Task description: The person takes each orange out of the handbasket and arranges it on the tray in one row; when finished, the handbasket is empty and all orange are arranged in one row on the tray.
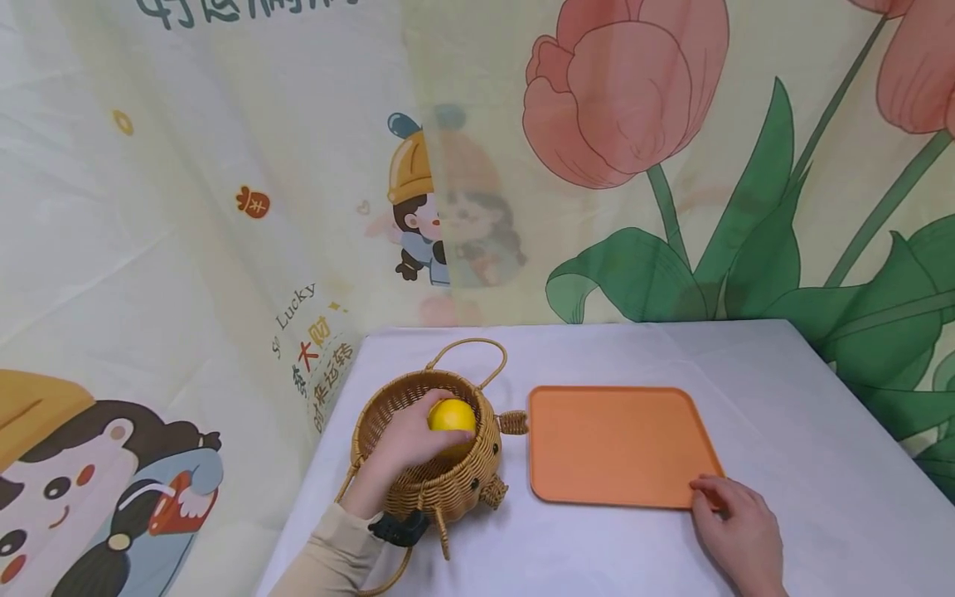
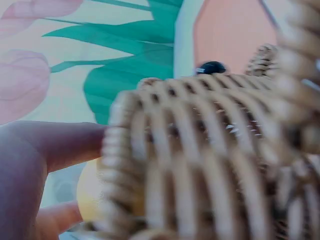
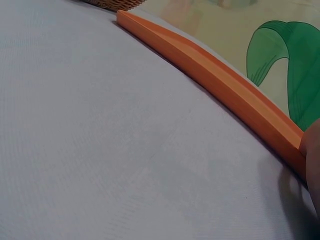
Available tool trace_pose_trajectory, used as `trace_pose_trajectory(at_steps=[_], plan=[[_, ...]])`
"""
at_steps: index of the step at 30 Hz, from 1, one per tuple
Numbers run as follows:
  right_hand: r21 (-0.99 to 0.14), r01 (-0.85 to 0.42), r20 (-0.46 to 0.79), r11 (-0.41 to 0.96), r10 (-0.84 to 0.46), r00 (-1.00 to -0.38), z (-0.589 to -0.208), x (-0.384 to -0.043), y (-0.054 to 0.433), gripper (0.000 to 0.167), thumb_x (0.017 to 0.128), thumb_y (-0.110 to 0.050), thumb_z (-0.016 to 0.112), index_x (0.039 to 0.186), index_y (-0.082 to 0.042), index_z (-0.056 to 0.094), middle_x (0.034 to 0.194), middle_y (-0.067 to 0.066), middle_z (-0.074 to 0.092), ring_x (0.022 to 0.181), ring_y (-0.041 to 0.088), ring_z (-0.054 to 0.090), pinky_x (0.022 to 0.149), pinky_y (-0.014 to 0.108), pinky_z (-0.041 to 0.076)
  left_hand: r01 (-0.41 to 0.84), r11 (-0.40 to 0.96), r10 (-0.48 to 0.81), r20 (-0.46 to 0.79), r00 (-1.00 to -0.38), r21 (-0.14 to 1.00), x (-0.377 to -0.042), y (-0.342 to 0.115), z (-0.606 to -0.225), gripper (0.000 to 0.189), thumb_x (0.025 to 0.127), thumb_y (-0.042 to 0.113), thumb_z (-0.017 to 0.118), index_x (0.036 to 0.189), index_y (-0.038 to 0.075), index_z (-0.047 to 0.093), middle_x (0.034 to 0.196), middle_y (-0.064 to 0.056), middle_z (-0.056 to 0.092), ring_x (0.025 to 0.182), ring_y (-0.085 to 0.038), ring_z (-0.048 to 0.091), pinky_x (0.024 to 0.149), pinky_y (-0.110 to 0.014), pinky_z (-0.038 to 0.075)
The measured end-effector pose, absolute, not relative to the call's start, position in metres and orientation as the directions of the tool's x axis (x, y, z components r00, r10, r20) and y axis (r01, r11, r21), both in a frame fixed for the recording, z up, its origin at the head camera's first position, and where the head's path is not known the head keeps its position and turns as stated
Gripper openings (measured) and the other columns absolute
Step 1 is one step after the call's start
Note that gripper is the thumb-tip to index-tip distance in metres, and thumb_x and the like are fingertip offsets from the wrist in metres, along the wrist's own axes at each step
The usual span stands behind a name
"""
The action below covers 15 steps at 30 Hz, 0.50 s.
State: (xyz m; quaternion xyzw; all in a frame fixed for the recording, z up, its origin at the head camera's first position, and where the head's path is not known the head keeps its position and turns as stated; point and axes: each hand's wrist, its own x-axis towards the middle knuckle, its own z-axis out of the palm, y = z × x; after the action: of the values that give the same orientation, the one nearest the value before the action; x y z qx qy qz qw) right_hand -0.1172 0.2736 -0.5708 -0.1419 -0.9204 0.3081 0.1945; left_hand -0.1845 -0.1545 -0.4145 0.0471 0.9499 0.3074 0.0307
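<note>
My left hand [image 1: 413,433] reaches into a woven wicker basket [image 1: 366,435] shaped like an animal. Thumb and fingers grip a round yellow fruit, lemon-like [image 1: 451,414], near the top of the basket. In the left wrist view, the basket's woven wall [image 2: 190,165] hides most of the yellow fruit [image 2: 89,192]. At the near right corner of a flat orange tray [image 1: 615,448], my right hand [image 1: 739,526] pinches the rim with curled fingers. The right wrist view catches a fingertip [image 3: 313,150] at the tray's edge [image 3: 210,72].
The basket's ear [image 1: 512,423] comes right up to the tray's left side. A thin looped handle [image 1: 503,356] stands up behind the basket. White cloth [image 1: 597,547] covers the table, and a printed curtain [image 1: 477,50] hangs along its back and left.
</note>
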Motion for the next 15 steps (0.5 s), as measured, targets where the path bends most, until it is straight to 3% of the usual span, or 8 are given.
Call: trace_pose_trajectory(at_steps=[15], plan=[[-0.617,0.144,0.275,0.774,0.384,-0.882,-0.571,-0.118,0.273,0.017,0.091,-0.004,0.068,0.105,0.002,0.074,0.114,0.024,0.068,0.116,0.042,0.053,0.101,0.064,0.038,0.1,0.685,0.052,0.089,-0.995,0.721,-0.177,-0.147,-0.382,0.066,0.082,0.051,0.081,0.141,0.033,0.057,0.119,-0.007,0.069,0.088,-0.022,0.065,0.069,-0.038,0.053]])
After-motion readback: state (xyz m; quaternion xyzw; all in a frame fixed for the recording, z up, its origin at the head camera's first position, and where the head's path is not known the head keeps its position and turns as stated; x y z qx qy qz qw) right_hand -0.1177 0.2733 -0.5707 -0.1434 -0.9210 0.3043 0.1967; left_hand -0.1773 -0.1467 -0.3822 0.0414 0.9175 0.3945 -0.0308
